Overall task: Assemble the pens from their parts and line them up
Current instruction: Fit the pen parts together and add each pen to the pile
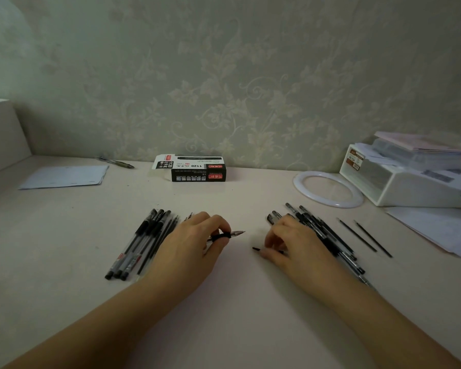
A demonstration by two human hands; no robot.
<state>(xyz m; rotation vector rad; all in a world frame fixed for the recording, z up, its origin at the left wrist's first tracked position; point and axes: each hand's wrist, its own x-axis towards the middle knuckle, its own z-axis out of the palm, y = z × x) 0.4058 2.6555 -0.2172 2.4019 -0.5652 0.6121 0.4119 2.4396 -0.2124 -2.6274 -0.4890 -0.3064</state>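
A pale worktop (237, 302) runs to the wall. On it lie a row of pens (141, 243) at left, a heap of pens (328, 235) at right, 2 loose refills (365, 238) just beside that heap, a black box (194, 169) (flap open), paper sheets (64, 177), a white ring (328, 189) and a white organiser (410, 179).

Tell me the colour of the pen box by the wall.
Mostly black pen box, white flap; head view.

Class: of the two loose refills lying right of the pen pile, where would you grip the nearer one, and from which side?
Pinch the nearer refill at mid-length, from above. It is thin, lies flat on the desk, and has clear space either side.
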